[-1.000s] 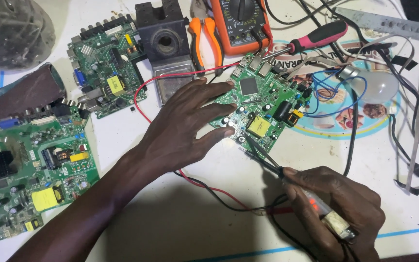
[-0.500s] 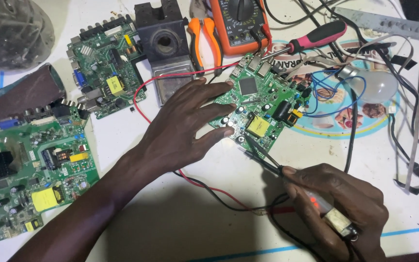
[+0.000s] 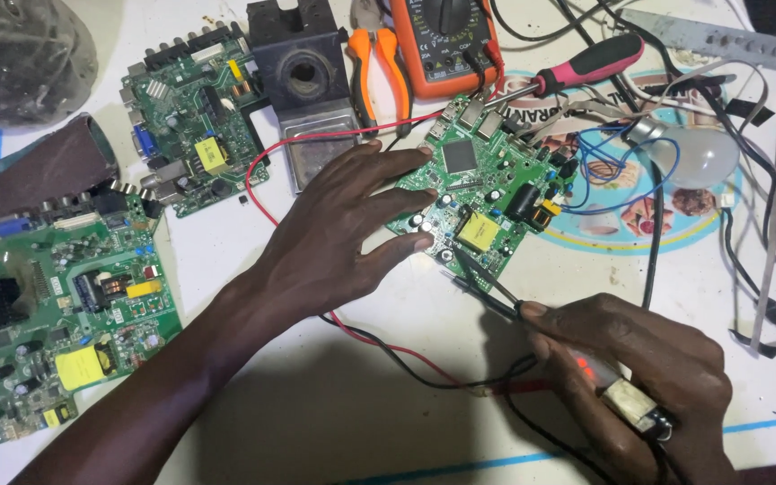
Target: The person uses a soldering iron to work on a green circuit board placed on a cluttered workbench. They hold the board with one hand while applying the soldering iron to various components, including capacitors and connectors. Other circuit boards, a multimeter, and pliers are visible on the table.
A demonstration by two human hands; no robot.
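Observation:
A green circuit board point(image 3: 482, 184) lies tilted on the white table in the middle of the view. My left hand point(image 3: 334, 233) rests flat on its left edge, fingers spread and pressing it down. My right hand point(image 3: 639, 377) at the lower right grips two thin black and red meter probes point(image 3: 487, 287). Their tips reach up to the lower left corner of the board, near the yellow transformer point(image 3: 480, 230). Red and black leads point(image 3: 388, 346) run under my hands toward the orange multimeter point(image 3: 446, 45) at the top.
Two more green boards lie at the left point(image 3: 56, 314) and upper left point(image 3: 199, 144). A black block-shaped stand point(image 3: 303, 72), orange pliers point(image 3: 379, 72), a pink-handled screwdriver point(image 3: 586, 63), a clear bulb point(image 3: 693, 157) and tangled cables point(image 3: 765, 224) crowd the top and right.
Almost nothing differs. My right hand has shifted slightly with the probes, and my left hand stays on the board.

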